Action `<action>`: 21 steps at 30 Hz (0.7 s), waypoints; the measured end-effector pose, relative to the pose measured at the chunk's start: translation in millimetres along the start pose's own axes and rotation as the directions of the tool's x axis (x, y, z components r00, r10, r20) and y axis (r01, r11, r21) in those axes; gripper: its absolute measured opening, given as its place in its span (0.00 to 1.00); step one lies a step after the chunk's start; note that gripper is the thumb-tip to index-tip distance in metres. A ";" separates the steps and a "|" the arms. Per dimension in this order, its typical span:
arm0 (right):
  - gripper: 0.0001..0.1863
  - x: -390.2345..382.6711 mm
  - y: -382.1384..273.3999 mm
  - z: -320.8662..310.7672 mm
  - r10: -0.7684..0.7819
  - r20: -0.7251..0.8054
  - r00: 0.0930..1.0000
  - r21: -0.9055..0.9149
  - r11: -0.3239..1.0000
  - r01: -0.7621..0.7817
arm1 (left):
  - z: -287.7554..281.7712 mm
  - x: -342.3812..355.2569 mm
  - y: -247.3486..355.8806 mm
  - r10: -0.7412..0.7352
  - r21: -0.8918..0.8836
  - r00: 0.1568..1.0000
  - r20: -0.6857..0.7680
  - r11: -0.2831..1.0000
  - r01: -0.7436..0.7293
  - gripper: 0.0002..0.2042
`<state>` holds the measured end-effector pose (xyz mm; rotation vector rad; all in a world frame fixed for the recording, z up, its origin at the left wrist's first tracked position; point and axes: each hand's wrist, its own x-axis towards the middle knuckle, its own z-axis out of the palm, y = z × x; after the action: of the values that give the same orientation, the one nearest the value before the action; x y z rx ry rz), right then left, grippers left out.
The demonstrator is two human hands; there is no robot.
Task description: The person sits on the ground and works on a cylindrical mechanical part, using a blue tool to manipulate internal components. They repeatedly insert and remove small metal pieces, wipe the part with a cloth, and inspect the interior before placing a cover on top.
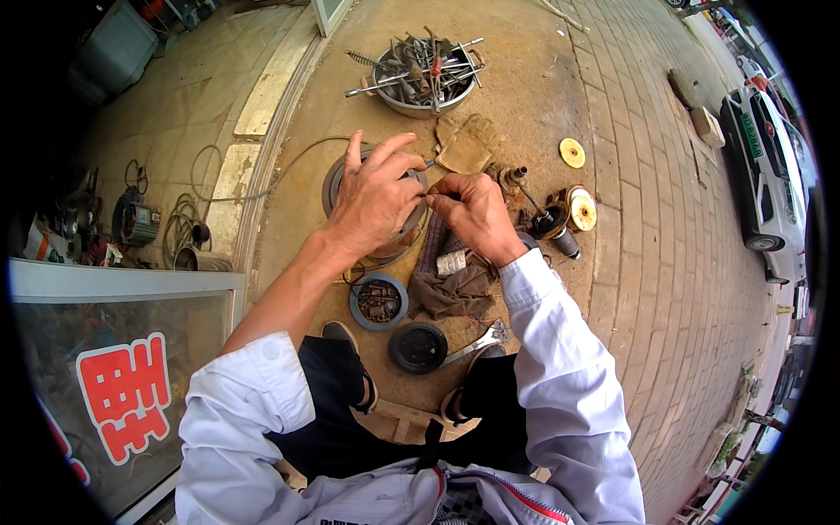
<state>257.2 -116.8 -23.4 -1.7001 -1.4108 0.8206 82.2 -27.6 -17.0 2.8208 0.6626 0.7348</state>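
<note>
Over a grey round metal part [337, 179] on the ground, my left hand [372, 197] has its outer fingers raised; its thumb and forefinger are bent together toward my right hand [468, 214]. That hand pinches at the part's right edge, close against the left fingertips. Whatever small item is between the fingertips is too small to make out. Below them lie a brown cloth [451, 293], a blue-grey bowl of small metal pieces [378, 300], a black round dish [417, 348] and a silver wrench [490, 338].
A basin of tools [424, 79], a work glove [464, 144], a yellow disc [571, 152] and metal parts [551, 223] surround the hands. Left are a glass door [122, 332], a hose [184, 223] and machinery [140, 219]. A white car [761, 175] stands on brick paving [656, 306].
</note>
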 end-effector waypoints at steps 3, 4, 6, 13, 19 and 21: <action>0.06 -0.4 -1.5 1.9 -0.034 0.001 0.999 -0.012 0.999 0.034 | -3.7 -0.6 -1.0 -0.036 -0.025 0.999 0.021 0.999 0.037 0.05; 0.06 -0.9 -2.3 1.5 -0.041 0.004 0.999 -0.019 0.999 0.042 | -4.5 -0.1 -0.6 -0.036 -0.030 0.999 0.027 0.999 0.037 0.05; 0.07 -2.6 -2.2 0.6 -0.047 -0.007 0.999 -0.038 0.998 0.047 | -5.4 0.4 0.2 -0.038 -0.039 0.999 0.038 0.998 0.039 0.04; 0.08 -3.2 4.8 5.4 0.116 -0.071 0.991 0.184 0.978 -0.101 | -7.0 -0.7 -0.1 -0.051 -0.020 0.998 0.046 0.998 0.052 0.03; 0.13 -4.7 17.2 3.5 0.169 -0.007 0.986 0.379 0.912 -0.154 | -7.3 -2.0 0.3 -0.060 -0.021 0.997 0.050 0.998 0.061 0.03; 0.12 -4.3 18.5 3.9 0.155 -0.011 0.988 0.387 0.911 -0.139 | -6.7 -1.8 -0.2 -0.060 -0.024 0.997 0.052 0.998 0.062 0.03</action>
<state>262.2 -122.1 -41.3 -1.5156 -1.0176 1.0634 77.5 -28.0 -12.0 2.7731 0.7225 0.6539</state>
